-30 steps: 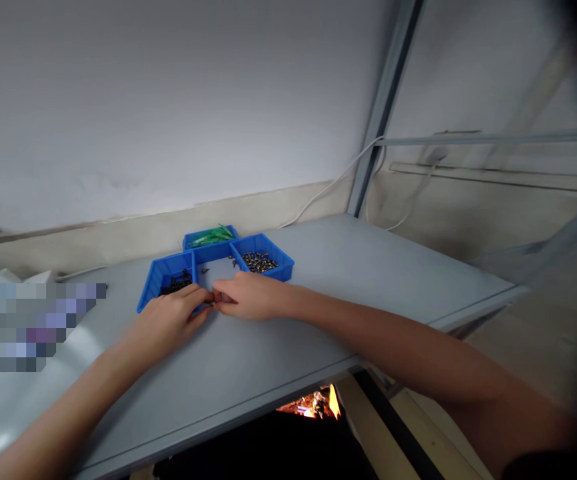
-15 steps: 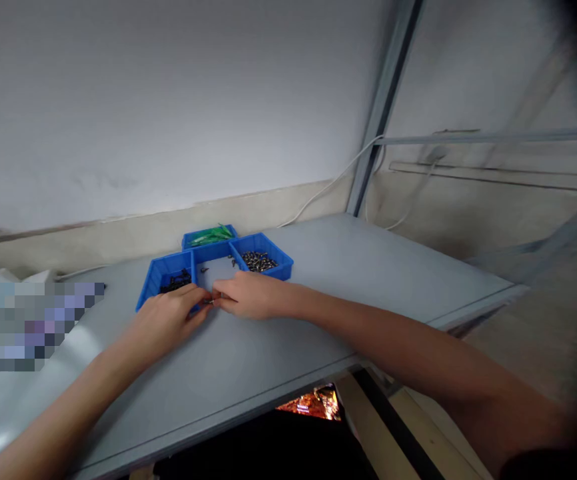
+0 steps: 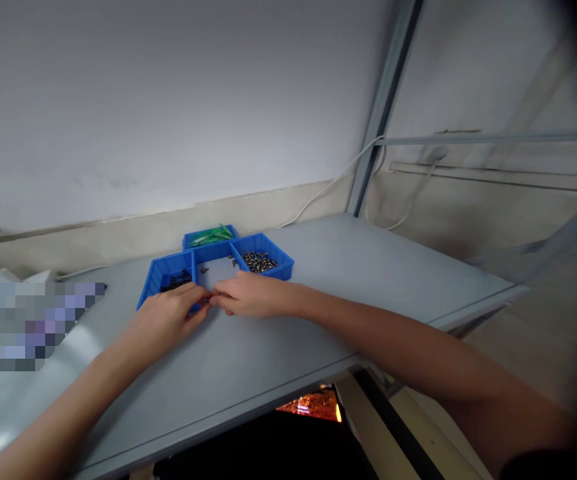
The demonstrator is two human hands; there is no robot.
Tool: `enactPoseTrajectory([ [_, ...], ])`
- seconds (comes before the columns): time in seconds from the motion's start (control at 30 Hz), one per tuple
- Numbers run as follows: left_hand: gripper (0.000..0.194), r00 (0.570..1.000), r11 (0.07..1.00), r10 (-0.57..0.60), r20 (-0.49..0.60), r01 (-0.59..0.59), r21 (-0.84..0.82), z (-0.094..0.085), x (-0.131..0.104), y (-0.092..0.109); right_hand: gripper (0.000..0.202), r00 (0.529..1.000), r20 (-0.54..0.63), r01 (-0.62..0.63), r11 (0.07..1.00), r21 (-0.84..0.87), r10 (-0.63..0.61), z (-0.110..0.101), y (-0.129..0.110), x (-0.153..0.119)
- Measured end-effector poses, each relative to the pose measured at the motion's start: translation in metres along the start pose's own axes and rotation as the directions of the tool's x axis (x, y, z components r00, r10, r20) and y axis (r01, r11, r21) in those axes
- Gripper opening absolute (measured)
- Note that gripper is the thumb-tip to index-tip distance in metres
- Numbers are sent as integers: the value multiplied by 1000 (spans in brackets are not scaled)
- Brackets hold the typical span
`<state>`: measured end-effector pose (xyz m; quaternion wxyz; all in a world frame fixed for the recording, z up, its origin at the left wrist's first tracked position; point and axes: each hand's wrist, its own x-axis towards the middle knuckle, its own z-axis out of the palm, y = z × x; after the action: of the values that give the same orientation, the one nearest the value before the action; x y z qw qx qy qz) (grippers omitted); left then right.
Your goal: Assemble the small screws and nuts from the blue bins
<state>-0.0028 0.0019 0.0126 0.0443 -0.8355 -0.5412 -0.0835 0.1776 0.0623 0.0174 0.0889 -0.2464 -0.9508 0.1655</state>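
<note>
My left hand (image 3: pixel 168 317) and my right hand (image 3: pixel 251 293) meet above the table, fingertips touching or nearly so. Both are closed in a pinch around a small metal part (image 3: pixel 207 301), mostly hidden by the fingers. Just beyond my left hand is a blue bin (image 3: pixel 154 273) with black screw-like pieces (image 3: pixel 181 277). Past my right hand sits another blue bin (image 3: pixel 283 271), holding many small shiny metal pieces (image 3: pixel 257 261). A few loose small parts (image 3: pixel 204 271) lie on the tabletop between these bins.
A third blue bin (image 3: pixel 186 244) at the back holds green slender items (image 3: pixel 212 235). The grey table (image 3: pixel 368 267) runs along a wall, with a metal post (image 3: pixel 368 167) and a white cable (image 3: pixel 313 198) behind. A blurred-out object (image 3: pixel 43 327) lies left. Below the table edge glows a screen (image 3: pixel 313 405).
My right hand's fingertips have shifted slightly left, closer to my left fingers, and the metal part is more covered. The bins have not moved.
</note>
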Motion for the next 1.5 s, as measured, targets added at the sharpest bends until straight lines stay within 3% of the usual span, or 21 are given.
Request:
enactPoseTrajectory([
  [0.33,24,1000,1000,0,18,0,3,1,0,0,20,1000,-4,-31,999,20,31,-2,-3,-2],
  [0.57,26,1000,1000,14,8,-14,-12,-2,-1,1,16,998,-55,13,1000,0,-13,-1,-1,-2],
  [1.3,29,1000,999,8,6,-8,-42,-3,0,5,18,985,-146,47,960,-278,-90,1,0,-5],
  [1.5,26,999,999,-11,-36,9,-35,0,0,1,24,990,-133,9,977,-215,-38,0,0,-4],
])
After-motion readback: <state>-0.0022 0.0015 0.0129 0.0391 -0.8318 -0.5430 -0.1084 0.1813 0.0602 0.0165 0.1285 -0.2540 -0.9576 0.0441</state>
